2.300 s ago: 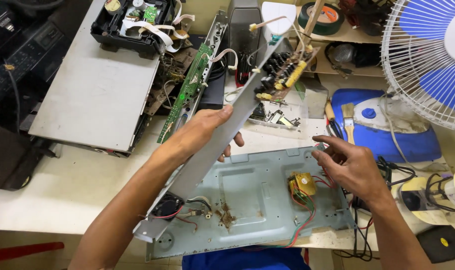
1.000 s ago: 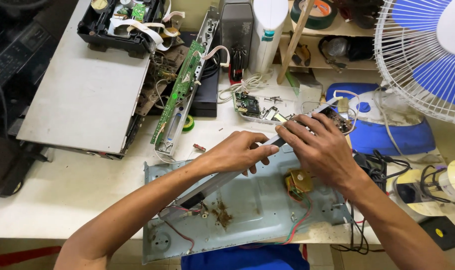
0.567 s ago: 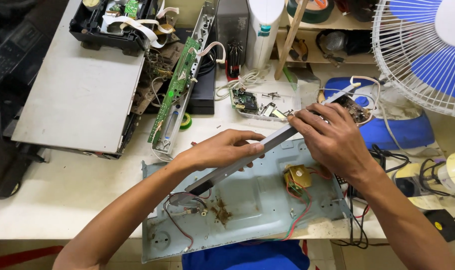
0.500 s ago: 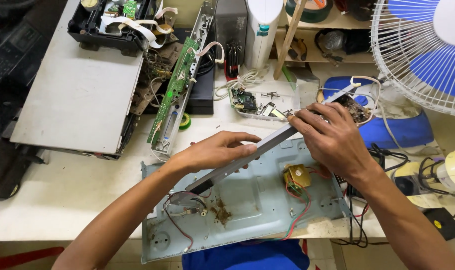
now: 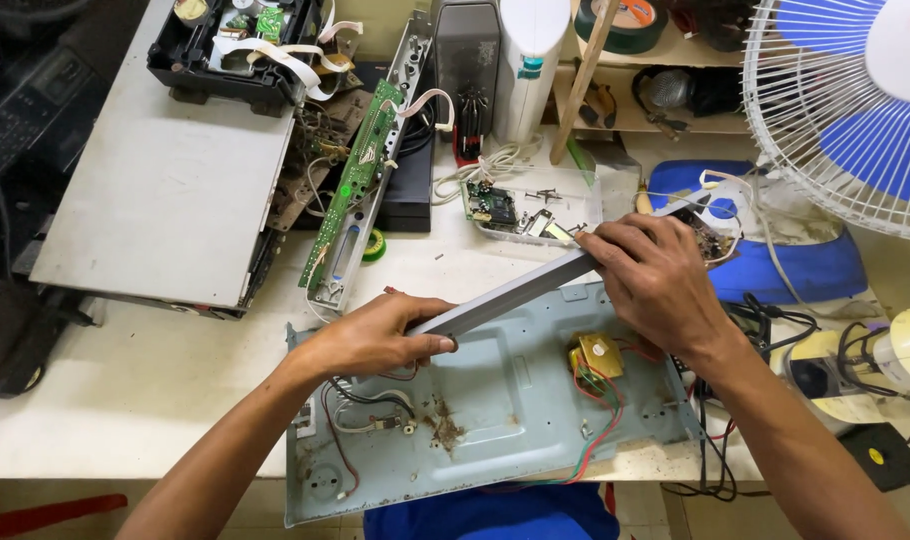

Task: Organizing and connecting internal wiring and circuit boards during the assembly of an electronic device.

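Where the white workbench (image 5: 125, 400) runs out of the picture on the left and bottom, its full extent cannot be seen. A flat grey metal cover (image 5: 165, 190) lies at upper left, its far end under a black tray of parts (image 5: 230, 50). A pale blue metal base plate (image 5: 495, 400) lies in front of the person, its near edge overhanging the bench; a blue cloth (image 5: 495, 515) below it is cut off by the frame. A fan (image 5: 855, 110) with blue blades is cropped at upper right. Above the base plate both hands hold a long grey metal strip (image 5: 515, 292), tilted up to the right. The left hand (image 5: 375, 335) is closed around the strip's lower end, which it hides. The right hand (image 5: 655, 280) grips the upper end from above, fingers covering it and part of a blue pad (image 5: 805, 270). A green circuit board (image 5: 360, 175) leans at top centre. A small yellow transformer (image 5: 597, 355) with red and green wires sits on the plate; its wire ends are hard to trace.
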